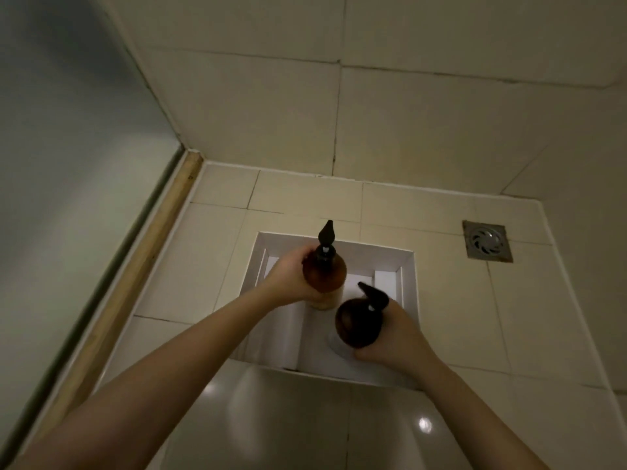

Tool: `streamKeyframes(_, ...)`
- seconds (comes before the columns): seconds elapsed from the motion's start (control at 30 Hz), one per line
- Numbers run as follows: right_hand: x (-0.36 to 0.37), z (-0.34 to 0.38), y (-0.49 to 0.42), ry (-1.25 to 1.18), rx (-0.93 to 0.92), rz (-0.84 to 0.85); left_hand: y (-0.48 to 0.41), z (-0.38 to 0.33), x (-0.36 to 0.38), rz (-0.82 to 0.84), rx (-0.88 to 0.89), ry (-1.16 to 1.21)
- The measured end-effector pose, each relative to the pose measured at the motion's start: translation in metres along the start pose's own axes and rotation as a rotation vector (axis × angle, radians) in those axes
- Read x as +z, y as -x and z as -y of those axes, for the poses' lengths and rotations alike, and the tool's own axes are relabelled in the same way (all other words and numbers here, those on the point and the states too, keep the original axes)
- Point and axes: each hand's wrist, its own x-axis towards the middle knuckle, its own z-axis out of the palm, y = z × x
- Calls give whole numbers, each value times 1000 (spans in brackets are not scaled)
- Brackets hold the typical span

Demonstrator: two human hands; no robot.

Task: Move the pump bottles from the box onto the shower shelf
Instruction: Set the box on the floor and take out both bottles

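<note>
Box (373, 254) left of floor drain (487, 241)

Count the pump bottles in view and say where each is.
2. One amber pump bottle, in the left hand, over the white box; a second pump bottle, in the right hand, nearer the camera. More could be hidden behind them.

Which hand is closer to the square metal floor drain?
Right. The right hand, gripping a dark brown pump bottle, is left of the metal floor drain; the left hand, holding an amber bottle, is farther left.
</note>
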Motion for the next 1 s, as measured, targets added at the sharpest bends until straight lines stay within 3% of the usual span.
streamKeyframes(0.27,-92,79,-2,-220,-157,-235,32,-78,-97,-94,93,273)
streamKeyframes(0.47,-146,122,-6,-255,-249,-241,40,-115,-145,-76,158,294)
streamKeyframes(0.73,-190,168,-3,-224,-198,-226,38,-155,-183,-66,145,279)
streamKeyframes(1.0,-291,287,24,-295,-191,-224,62,-283,-261,-77,86,317)
